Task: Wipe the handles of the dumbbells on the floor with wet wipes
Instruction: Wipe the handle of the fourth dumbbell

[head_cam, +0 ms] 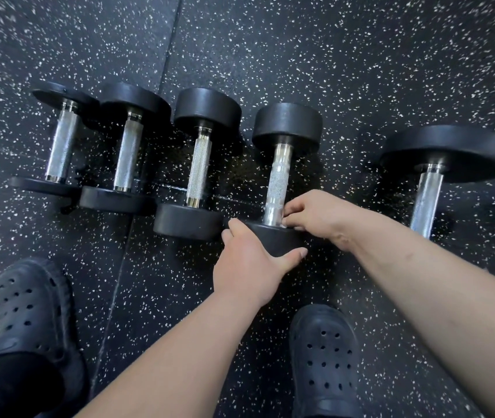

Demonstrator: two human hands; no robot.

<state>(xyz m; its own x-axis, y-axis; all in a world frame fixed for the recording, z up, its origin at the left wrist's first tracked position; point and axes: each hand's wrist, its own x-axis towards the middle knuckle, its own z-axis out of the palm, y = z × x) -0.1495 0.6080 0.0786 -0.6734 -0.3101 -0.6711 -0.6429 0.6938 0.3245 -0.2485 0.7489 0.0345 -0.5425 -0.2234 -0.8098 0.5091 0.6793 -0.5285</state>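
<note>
Five dumbbells lie in a row across the middle of the frame on speckled rubber floor [330, 55].

Work is at the fourth dumbbell [285, 128], just right of centre. The left hand [249, 267] grips its near head [270, 236], thumb on one side and fingers on the other. The right hand [315, 212] is curled at the lower end of the handle [277, 182], pinching a small white scrap against the steel, judged to be the wet wipe [284, 221]; most of it is hidden.

This handle looks mottled and glossy, which suggests it is wet and partly wiped.

The first dumbbell [62, 146], second dumbbell [127, 158] and third dumbbell [198, 167], at left, show even, dry-looking knurling; whether they have been wiped cannot be told. The same applies to the fifth dumbbell [430, 188] at right.

Judgement: task mid-course, with at least the current handle unfinished.
</note>
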